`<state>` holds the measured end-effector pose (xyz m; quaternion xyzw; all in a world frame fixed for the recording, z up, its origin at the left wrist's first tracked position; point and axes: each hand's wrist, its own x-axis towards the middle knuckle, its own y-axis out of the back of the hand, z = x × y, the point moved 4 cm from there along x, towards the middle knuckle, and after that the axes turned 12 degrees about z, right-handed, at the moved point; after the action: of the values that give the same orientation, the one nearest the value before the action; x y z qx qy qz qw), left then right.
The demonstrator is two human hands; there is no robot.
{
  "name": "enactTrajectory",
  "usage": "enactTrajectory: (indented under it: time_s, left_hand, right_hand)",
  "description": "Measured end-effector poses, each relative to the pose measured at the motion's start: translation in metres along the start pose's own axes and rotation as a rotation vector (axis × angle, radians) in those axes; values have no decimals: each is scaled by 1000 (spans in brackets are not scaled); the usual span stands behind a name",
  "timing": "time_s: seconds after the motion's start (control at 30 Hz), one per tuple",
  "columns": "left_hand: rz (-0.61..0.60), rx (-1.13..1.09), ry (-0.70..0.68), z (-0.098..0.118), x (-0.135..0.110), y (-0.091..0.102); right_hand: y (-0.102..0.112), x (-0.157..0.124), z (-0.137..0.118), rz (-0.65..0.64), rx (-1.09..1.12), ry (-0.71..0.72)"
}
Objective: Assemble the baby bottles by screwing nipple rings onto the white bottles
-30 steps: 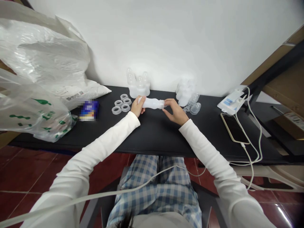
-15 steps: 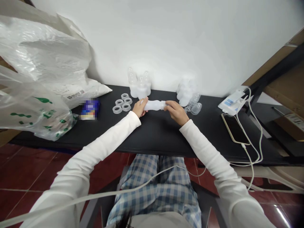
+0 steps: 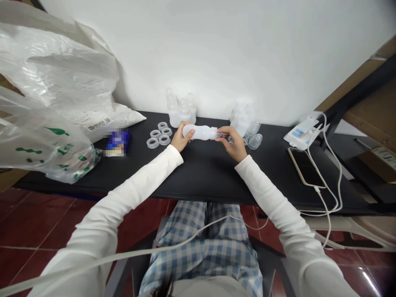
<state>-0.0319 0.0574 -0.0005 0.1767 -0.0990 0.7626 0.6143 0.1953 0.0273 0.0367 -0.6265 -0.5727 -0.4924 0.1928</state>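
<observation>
A milky white baby bottle [image 3: 201,133] lies sideways in the air above the black table. My left hand [image 3: 183,137] is closed around its base end. At the bottle's neck, on the right, my right hand [image 3: 231,142] is closed in a pinch on a clear bottle nipple [image 3: 220,134], mostly covered by the fingers. Several clear rings [image 3: 159,135] lie on the table left of my left hand. Just right of my right hand are several clear domed caps [image 3: 255,141]. Whether the nipple sits in the neck or only touches it, I cannot tell.
Bottles with clear tops [image 3: 182,111] stand by the wall, and more white bottles [image 3: 243,117] stand to their right. Large plastic bags [image 3: 55,82] and a blue packet [image 3: 117,142] are at left. A phone [image 3: 305,167] with white cables lies at right.
The bottle has risen slightly and its neck end has tipped a little down. My right fingers have shifted their grip at the neck, showing more of the clear nipple.
</observation>
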Motion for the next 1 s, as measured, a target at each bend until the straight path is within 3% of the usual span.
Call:
enactTrajectory:
  time_s: [0.2, 0.37, 0.57, 0.7, 1.0]
  left_hand:
    - [-27, 100, -326, 8, -2, 2]
    - [-75, 238, -469, 15, -5, 1]
    - [-25, 283, -623, 22, -5, 6]
    - [-55, 260, -609, 27, -8, 8]
    - [-236, 204, -334, 29, -14, 3]
  right_hand:
    - [7, 4, 2, 93, 7, -42]
    - [8, 3, 6, 99, -58, -80]
    - [4, -1, 7, 70, -58, -129]
    - [7, 3, 0, 32, -61, -57]
    - [9, 4, -7, -147, -119, 76]
